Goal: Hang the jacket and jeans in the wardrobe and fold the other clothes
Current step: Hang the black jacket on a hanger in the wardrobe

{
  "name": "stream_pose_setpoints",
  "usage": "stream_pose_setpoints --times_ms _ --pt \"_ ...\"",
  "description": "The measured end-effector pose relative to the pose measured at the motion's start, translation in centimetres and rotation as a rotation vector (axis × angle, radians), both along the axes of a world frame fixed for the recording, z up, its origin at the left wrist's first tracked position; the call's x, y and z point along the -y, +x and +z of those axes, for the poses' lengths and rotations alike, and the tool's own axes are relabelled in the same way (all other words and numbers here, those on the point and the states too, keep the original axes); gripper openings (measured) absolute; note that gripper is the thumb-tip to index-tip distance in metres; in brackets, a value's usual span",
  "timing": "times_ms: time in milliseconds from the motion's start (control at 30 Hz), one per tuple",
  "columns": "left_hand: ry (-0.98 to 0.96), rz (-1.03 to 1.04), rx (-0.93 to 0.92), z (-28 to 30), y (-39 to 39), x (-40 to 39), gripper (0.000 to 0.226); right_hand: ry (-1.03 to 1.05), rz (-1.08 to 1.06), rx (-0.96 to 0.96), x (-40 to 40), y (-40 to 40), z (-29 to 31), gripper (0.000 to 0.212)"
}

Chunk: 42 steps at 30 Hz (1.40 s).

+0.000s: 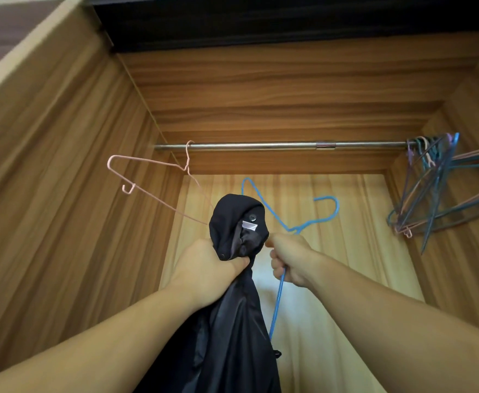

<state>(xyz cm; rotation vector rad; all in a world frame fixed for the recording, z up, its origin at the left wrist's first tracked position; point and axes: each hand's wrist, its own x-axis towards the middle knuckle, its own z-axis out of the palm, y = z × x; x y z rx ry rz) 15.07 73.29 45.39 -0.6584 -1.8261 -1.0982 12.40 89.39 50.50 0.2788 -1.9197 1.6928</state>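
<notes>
The black jacket (pixel 234 279) is bunched at its collar end and held up in front of the open wardrobe (pixel 62 165), the rest of it hanging straight down out of view at the bottom. One shoulder is already over an arm of the blue hanger (pixel 295 222), which pokes out above the fabric; the other arm runs down bare beside the cloth.

The left hand (pixel 210 268) has its fingers and thumb curled tight round the gathered fabric just below the hood-like bulge, taking the garment's weight so it cannot slide off. Just to the right of that grip, almost touching the cloth, the right hand (pixel 292 259) is closed round the blue hanger at its neck, with the hook rising above the knuckles and the lower wire trailing below the palm. Held this way the hook is free and pointing up, which suits lifting it to the rail; my reading is that the jacket needs seating on the second arm first.

Above both grips, well apart from them, the metal rail (pixel 261 145) crosses the wardrobe. A pink hanger (pixel 147 182) hangs from it up and to the left of the left hand, tilted. Far to the right of the right hand, a cluster of spare hangers (pixel 436 188) crowds the rail's end, leaving the middle free.
</notes>
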Motion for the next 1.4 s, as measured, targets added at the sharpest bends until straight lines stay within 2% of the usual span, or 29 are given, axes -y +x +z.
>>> stream_pose_setpoints --times_ms 333,467,533,633,733,833,933,1133,1200,1333,1400 --pt "0.011 -0.145 0.170 -5.0 0.6 4.2 0.013 0.108 0.085 0.148 4.6 5.2 -5.2 0.027" --pt "-0.060 -0.206 0.243 -8.9 1.0 3.8 0.014 0.137 0.074 0.248 4.8 7.6 -9.4 0.049" --pt "-0.124 -0.210 0.242 -10.0 1.8 3.6 0.013 0.203 0.057 0.290 4.5 9.3 -10.8 0.046" --pt "-0.243 -0.244 0.227 -10.1 4.5 3.5 0.015 0.209 0.058 0.321 4.0 12.0 -12.0 0.028" --pt "-0.347 -0.285 0.240 -9.4 8.7 3.5 0.022 0.160 0.025 0.243 4.2 15.2 -12.4 0.029" --pt "-0.418 -0.229 0.276 -9.7 13.4 4.3 0.030 0.174 -0.125 0.162 3.9 19.8 -12.8 0.035" --pt "-0.406 -0.147 0.322 -11.3 18.5 6.0 0.037 0.166 -0.236 0.125 2.6 25.4 -14.5 0.024" --pt "-0.540 0.035 0.387 -15.8 28.2 6.4 0.031 0.136 -0.283 0.198 0.8 36.0 -21.2 0.041" --pt "-0.522 0.004 0.394 -16.8 30.3 6.1 0.023 0.168 -0.302 0.261 0.8 39.0 -22.5 0.034" --pt "-0.234 -0.184 0.529 -17.3 34.0 6.2 0.013 0.341 -0.202 0.471 1.9 44.3 -23.7 0.026" --pt "-0.204 -0.219 0.506 -17.2 35.6 6.2 0.005 0.364 -0.165 0.482 3.0 45.6 -24.3 0.026"
